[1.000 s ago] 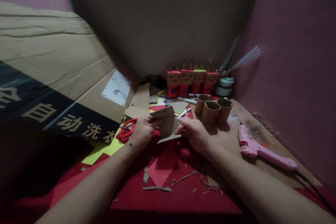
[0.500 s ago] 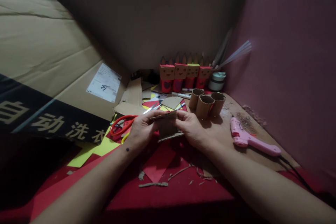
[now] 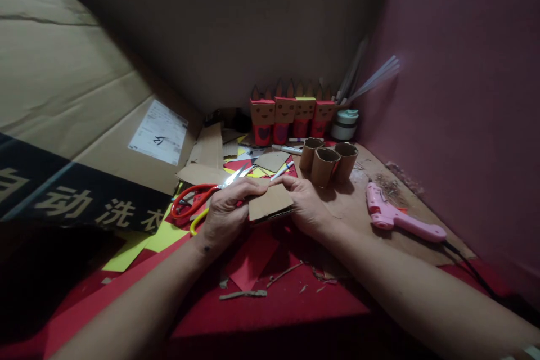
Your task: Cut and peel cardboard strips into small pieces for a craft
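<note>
A small folded piece of cardboard [image 3: 270, 202] is held between my two hands above the red tabletop. My left hand [image 3: 231, 209] pinches its left side, and my right hand [image 3: 307, 205] grips the right side, fingers closed on it. The cardboard's flat tan face is turned up toward me, with a second layer just under its front edge. Red-handled scissors [image 3: 194, 201], blades part open, lie just beyond my left hand. A white marker [image 3: 282, 171] rests behind the cardboard. Three cardboard tubes [image 3: 325, 167] stand beyond my right hand.
A pink glue gun [image 3: 400, 219] lies on a board at right, its cord running off. Cardboard figures with drawn faces [image 3: 285, 115] line the back beside a pale green jar [image 3: 345, 125]. A large cardboard box [image 3: 84, 90] leans in from the left. Paper scraps [image 3: 248, 270] litter the table.
The cardboard piece has turned in my hands: its dark inner fold faced me before, and now its flat outer face shows on top. The whole view has shifted slightly.
</note>
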The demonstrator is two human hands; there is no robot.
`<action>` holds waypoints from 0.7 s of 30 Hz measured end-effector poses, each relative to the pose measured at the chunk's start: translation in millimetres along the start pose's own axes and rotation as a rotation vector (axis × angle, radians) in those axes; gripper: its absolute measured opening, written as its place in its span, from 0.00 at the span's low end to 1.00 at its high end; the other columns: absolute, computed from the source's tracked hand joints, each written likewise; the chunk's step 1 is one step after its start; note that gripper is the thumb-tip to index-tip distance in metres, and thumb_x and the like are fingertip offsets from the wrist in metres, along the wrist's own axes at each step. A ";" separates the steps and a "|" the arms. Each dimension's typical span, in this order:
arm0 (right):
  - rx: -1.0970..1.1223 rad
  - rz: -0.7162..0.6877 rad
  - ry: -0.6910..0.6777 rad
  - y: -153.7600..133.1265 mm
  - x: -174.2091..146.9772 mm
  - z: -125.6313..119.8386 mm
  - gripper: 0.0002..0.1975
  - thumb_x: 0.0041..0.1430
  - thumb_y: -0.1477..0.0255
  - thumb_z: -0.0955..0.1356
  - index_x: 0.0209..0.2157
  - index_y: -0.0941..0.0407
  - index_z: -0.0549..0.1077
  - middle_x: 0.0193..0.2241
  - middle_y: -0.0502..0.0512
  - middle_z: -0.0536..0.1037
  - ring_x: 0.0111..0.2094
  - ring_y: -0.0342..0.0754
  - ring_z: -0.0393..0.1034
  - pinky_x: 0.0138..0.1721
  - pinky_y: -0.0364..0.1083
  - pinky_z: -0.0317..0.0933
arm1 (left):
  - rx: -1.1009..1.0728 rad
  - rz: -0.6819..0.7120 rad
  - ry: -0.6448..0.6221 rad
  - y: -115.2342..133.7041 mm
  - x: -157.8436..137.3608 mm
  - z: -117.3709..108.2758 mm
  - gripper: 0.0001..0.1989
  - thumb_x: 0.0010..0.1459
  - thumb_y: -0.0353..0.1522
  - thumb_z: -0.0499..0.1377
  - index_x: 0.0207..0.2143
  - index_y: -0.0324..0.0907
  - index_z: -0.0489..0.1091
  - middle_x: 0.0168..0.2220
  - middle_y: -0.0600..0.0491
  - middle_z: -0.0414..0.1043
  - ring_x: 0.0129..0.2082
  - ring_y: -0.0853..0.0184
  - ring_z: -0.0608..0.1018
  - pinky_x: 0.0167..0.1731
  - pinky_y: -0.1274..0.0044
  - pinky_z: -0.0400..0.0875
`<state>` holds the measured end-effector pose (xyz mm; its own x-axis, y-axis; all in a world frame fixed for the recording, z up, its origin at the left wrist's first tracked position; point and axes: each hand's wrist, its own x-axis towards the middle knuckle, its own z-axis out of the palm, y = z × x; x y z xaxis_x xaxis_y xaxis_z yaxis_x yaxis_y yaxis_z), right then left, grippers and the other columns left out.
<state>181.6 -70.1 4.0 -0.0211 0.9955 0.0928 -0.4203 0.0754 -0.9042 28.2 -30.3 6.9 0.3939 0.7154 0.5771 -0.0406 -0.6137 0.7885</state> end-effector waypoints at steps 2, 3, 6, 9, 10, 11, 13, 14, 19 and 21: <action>-0.033 0.003 -0.008 -2.8 -0.9 0.3 0.08 0.39 0.71 0.74 0.25 0.56 0.75 0.25 0.49 0.76 0.30 0.46 0.71 0.31 0.44 0.64 | 0.035 0.028 -0.009 -1.8 -1.4 -1.6 0.06 0.50 0.29 0.64 0.32 0.44 0.79 0.35 0.50 0.79 0.35 0.65 0.79 0.39 0.73 0.74; -0.046 -0.001 -0.015 -4.1 -1.3 0.7 0.08 0.39 0.71 0.74 0.25 0.56 0.75 0.25 0.49 0.76 0.30 0.46 0.71 0.31 0.44 0.64 | 0.047 0.032 -0.005 -1.9 -1.9 -2.3 0.06 0.50 0.29 0.64 0.33 0.44 0.79 0.35 0.50 0.79 0.35 0.65 0.79 0.38 0.74 0.74; -0.038 -0.020 -0.034 -4.5 -1.8 1.9 0.09 0.40 0.69 0.74 0.26 0.55 0.76 0.23 0.49 0.76 0.30 0.47 0.71 0.30 0.45 0.64 | 0.054 0.035 -0.009 -0.5 -2.4 -3.1 0.07 0.50 0.29 0.64 0.34 0.45 0.79 0.36 0.50 0.79 0.35 0.65 0.79 0.38 0.75 0.74; -0.026 -0.038 -0.014 -0.4 -2.0 1.9 0.09 0.41 0.68 0.74 0.27 0.56 0.76 0.24 0.49 0.76 0.27 0.45 0.70 0.28 0.44 0.63 | 0.068 0.060 -0.021 0.7 -2.0 -2.0 0.05 0.51 0.29 0.63 0.32 0.44 0.78 0.35 0.51 0.79 0.34 0.66 0.79 0.37 0.76 0.73; -0.035 -0.042 -0.004 1.2 -2.0 1.7 0.09 0.42 0.68 0.73 0.28 0.56 0.76 0.24 0.49 0.76 0.27 0.45 0.70 0.27 0.43 0.63 | 0.083 0.071 -0.023 0.5 -1.7 -1.7 0.05 0.51 0.29 0.63 0.32 0.44 0.78 0.35 0.51 0.79 0.34 0.66 0.79 0.37 0.76 0.73; -0.046 -0.051 0.010 2.5 -2.1 1.6 0.09 0.42 0.69 0.73 0.28 0.57 0.76 0.24 0.50 0.76 0.27 0.44 0.69 0.27 0.43 0.63 | 0.103 0.082 -0.031 0.1 -1.5 -1.5 0.05 0.52 0.30 0.62 0.32 0.44 0.77 0.35 0.50 0.79 0.34 0.65 0.79 0.37 0.75 0.73; -0.066 -0.067 0.030 3.9 -2.1 1.3 0.08 0.42 0.70 0.73 0.28 0.57 0.76 0.24 0.50 0.76 0.27 0.45 0.70 0.28 0.43 0.63 | 0.148 0.113 -0.059 -1.3 -1.1 -2.0 0.06 0.52 0.30 0.61 0.33 0.43 0.77 0.35 0.48 0.79 0.35 0.64 0.79 0.37 0.75 0.73; -0.071 -0.068 0.035 3.9 -2.0 1.0 0.08 0.42 0.70 0.73 0.28 0.57 0.76 0.24 0.50 0.76 0.28 0.45 0.70 0.29 0.43 0.63 | 0.163 0.130 -0.076 -2.0 -0.9 -2.7 0.06 0.52 0.29 0.61 0.33 0.43 0.77 0.36 0.48 0.79 0.35 0.64 0.79 0.37 0.75 0.73; -0.087 -0.087 0.040 -0.6 -1.2 -1.1 0.06 0.44 0.71 0.71 0.27 0.57 0.77 0.24 0.50 0.76 0.29 0.46 0.71 0.32 0.44 0.64 | 0.150 0.011 -0.120 0.7 2.1 -10.0 0.12 0.50 0.26 0.59 0.37 0.44 0.78 0.40 0.50 0.79 0.41 0.62 0.79 0.43 0.73 0.72; -0.151 -0.114 0.051 -3.4 -1.7 -1.8 0.05 0.45 0.72 0.70 0.28 0.57 0.77 0.25 0.49 0.76 0.30 0.45 0.70 0.34 0.45 0.64 | 0.035 -0.166 -0.103 5.0 4.8 -12.5 0.13 0.51 0.27 0.57 0.37 0.44 0.78 0.39 0.50 0.80 0.41 0.60 0.79 0.43 0.71 0.72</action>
<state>184.7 -72.0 6.1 0.0668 0.9813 0.1808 -0.2763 0.1923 -0.9417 18.4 -25.8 16.3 0.4848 0.7707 0.4136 0.0635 -0.5026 0.8622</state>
